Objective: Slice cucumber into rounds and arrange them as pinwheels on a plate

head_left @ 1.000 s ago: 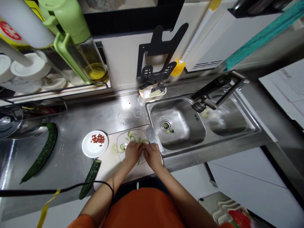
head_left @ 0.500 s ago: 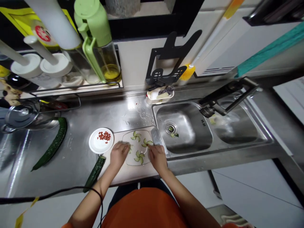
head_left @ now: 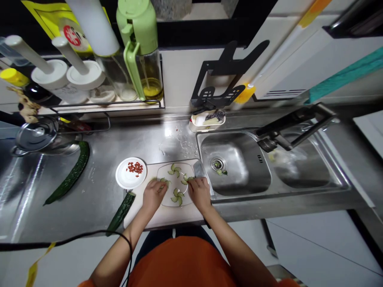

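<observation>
A clear glass plate [head_left: 167, 199] lies on a pale cutting board [head_left: 163, 217] at the counter's front edge. Thin cucumber slices [head_left: 174, 170] sit on it in small pinwheel groups. My left hand [head_left: 153, 195] rests on the plate's left rim, fingers curled over the slices there. My right hand [head_left: 200, 193] is at the right rim, fingertips pinched on slices. A knife blade [head_left: 200, 170] lies just beyond my right hand. A cut cucumber piece [head_left: 121, 212] lies left of the board.
A small white dish with red berries [head_left: 131, 173] stands left of the plate. A whole cucumber [head_left: 68, 175] lies further left, near a pot lid [head_left: 36, 133]. A double steel sink [head_left: 236, 165] with faucet [head_left: 295, 125] is on the right. Oil bottle [head_left: 143, 59] and jars fill the back shelf.
My hands, together over the plate's near side a second ago, have parted to its left and right rims, uncovering a pinwheel of slices at the front. The view has shifted left.
</observation>
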### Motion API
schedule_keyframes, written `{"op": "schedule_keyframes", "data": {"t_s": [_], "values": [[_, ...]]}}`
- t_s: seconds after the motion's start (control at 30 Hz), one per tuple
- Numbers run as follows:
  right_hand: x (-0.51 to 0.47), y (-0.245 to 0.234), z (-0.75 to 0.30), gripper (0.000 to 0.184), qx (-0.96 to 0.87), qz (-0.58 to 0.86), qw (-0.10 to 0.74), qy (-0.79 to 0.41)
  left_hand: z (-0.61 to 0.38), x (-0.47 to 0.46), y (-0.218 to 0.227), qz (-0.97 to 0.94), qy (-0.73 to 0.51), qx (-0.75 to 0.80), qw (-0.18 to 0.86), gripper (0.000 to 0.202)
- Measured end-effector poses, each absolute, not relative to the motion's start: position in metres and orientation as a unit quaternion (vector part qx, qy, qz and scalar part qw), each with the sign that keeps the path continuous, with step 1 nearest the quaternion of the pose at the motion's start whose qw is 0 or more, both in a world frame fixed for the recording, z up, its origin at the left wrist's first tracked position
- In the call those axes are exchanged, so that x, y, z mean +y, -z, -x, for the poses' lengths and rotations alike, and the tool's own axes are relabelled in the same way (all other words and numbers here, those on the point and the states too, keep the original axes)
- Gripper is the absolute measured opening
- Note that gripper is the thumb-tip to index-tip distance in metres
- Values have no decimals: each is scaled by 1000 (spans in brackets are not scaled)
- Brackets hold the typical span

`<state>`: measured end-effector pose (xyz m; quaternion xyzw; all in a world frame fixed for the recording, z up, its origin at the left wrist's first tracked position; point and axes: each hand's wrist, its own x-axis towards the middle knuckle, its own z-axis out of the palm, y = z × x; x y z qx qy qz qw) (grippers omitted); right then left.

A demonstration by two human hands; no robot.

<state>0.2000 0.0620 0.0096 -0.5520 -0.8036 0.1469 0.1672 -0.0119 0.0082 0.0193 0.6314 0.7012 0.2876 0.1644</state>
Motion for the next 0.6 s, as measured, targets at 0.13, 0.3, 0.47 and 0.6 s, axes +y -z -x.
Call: {"op": "schedule_keyframes", "data": {"t_s": [0.13, 0.3, 0.47, 0.6], "values": [[64, -10, -199, 12, -804, 556, 152, -143, 11, 7, -18, -635, -288, 695, 173, 14], [66, -10, -197, 12, -806, 558, 138, -143, 12, 6, -15, -639, -292, 690, 172, 14], [66, -9, -199, 14, -796, 568, 139, -158, 12, 5, -14, -636, -292, 693, 174, 14], [64, -9, -201, 15, -781, 579, 155, -174, 12, 5, -14, -634, -289, 695, 176, 14]]}}
